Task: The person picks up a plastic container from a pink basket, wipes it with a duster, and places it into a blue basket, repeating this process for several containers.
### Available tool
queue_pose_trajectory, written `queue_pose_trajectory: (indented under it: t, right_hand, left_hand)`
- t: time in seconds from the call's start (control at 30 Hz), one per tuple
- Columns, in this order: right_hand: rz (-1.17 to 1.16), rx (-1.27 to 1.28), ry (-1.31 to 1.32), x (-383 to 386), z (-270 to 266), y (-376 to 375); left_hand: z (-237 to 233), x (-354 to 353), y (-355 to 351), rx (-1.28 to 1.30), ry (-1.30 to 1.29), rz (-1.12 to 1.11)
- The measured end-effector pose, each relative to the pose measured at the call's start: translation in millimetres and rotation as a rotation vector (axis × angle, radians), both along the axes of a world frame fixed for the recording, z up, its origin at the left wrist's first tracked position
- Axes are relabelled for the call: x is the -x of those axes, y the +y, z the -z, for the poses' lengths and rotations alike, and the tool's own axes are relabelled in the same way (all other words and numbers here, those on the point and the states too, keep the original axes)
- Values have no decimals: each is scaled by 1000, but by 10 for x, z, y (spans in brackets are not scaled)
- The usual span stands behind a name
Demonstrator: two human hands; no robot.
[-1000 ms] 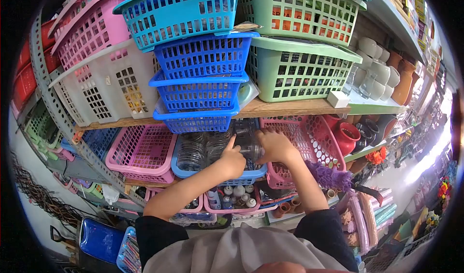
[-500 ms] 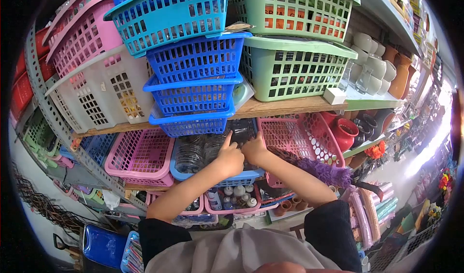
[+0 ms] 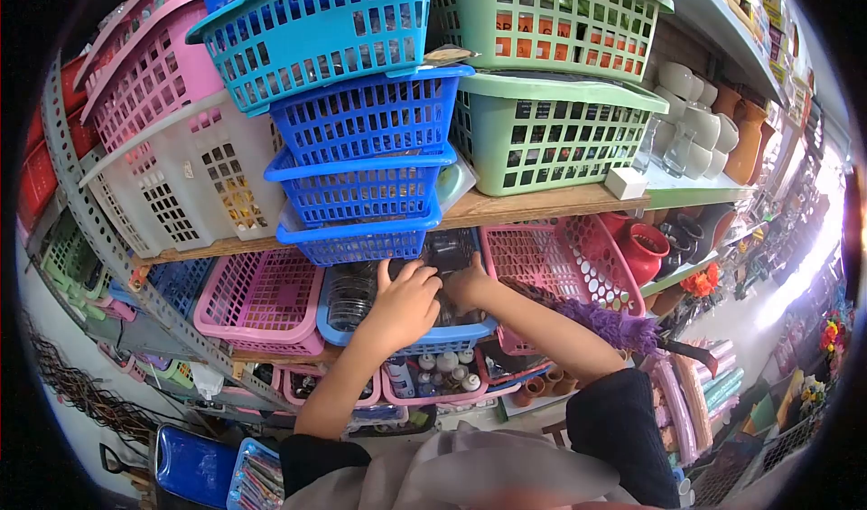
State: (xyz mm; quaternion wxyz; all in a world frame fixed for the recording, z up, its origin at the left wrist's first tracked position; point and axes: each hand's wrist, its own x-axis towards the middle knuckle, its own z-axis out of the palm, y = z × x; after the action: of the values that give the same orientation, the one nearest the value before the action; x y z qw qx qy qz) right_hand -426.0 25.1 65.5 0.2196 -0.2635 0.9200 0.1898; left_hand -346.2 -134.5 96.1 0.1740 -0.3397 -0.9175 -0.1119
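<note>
A blue basket [image 3: 442,336] on the lower shelf holds stacked clear plastic round pieces [image 3: 350,302] that look like lids or shallow containers. My left hand [image 3: 404,307] is over the basket's middle, fingers apart and bent, fingertips at the plastic pieces. Beside it, on the basket's right side, my right hand [image 3: 468,289] reaches in with fingers curled inward. What those fingers hold, if anything, is hidden. Dark, shiny plastic pieces [image 3: 449,250] lie just beyond both hands.
Stacked blue baskets [image 3: 361,185] overhang from the wooden shelf [image 3: 506,205] above. Pink baskets [image 3: 257,298] flank the blue one. A purple feathery duster [image 3: 605,325] lies by my right forearm. Red vases [image 3: 646,250] stand to the right; bottles [image 3: 447,361] sit below.
My left hand has shifted left and down and its fingers have spread from a pointing shape. My right hand has moved slightly lower, and its raised finger is now bent inward.
</note>
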Motion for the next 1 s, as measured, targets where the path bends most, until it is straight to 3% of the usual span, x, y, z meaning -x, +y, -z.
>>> queue_pose_trajectory:
  t: [0.33,0.43,0.53,0.57,0.63,0.77,0.97,1.0]
  right_hand:
    - [135,270,224,21,88,14]
    - [62,102,8,-98,183,-71]
    - [2,169,342,-64,493,-103]
    - [3,170,340,23,524,-108]
    - [185,185,70,135,287,-152]
    - [196,327,255,59,313,-119]
    - [194,322,377,123,372,-58]
    - [187,294,342,-7,157,-28]
  left_hand:
    - [171,-87,83,-36,22,25]
    - [191,-91,104,1,-20,25]
    - [233,-87,125,4,3,12]
    - [268,-77,127,-13,28,4]
    - [311,-75,123,-28,57,-2]
    - [334,-85,116,-40,48,-14]
    - [345,-107,88,-96,26,-5]
    - [339,-117,79,-142,27,3]
